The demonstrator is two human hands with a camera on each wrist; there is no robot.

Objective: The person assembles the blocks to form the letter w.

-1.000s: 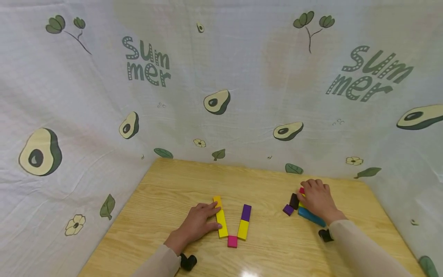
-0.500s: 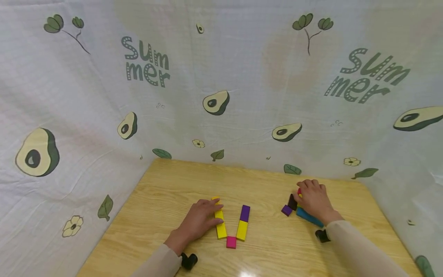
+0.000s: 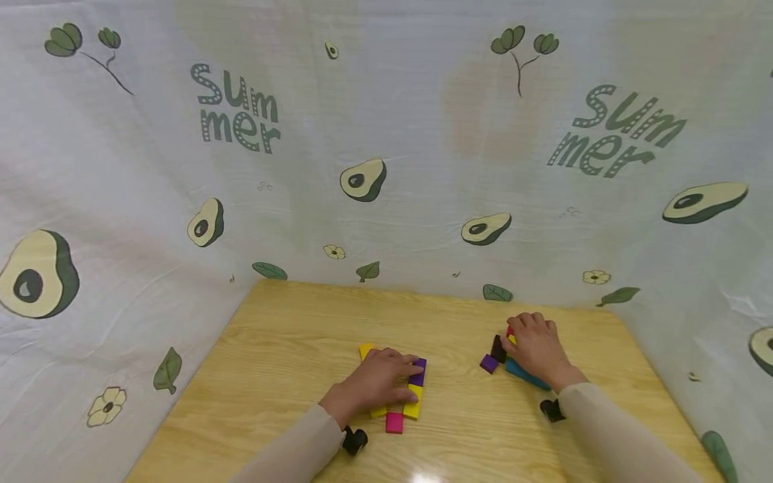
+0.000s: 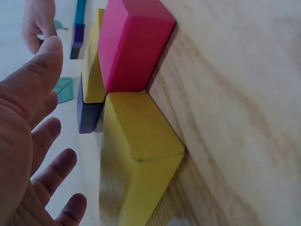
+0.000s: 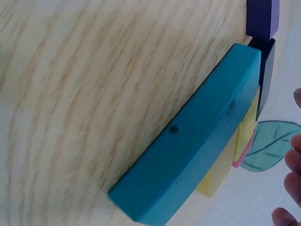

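Note:
My left hand (image 3: 376,381) hovers over a V of wooden blocks, fingers spread, fingertips by its right arm: a purple block (image 3: 419,371) and a yellow block (image 3: 413,403). A pink block (image 3: 394,422) forms the V's point. The left arm's yellow blocks (image 3: 365,350) are partly hidden under the hand; the left wrist view shows one yellow block (image 4: 141,127) touching the pink one. My right hand (image 3: 536,345) is above a cluster of blocks, loosely curled. In the right wrist view its fingers (image 5: 294,160) stand apart from the long blue block (image 5: 188,136) and yellow blocks (image 5: 218,174).
Beside the right cluster lie a black block (image 3: 498,349) and a small purple block (image 3: 489,363). A red block (image 3: 510,331) peeks out behind the right hand. Patterned cloth (image 3: 417,134) walls the wooden table (image 3: 447,443) at the back and sides.
My left hand has moved right, from the V's left yellow arm across to its right arm. The right hand stays over its cluster. The head view has shifted slightly to the right.

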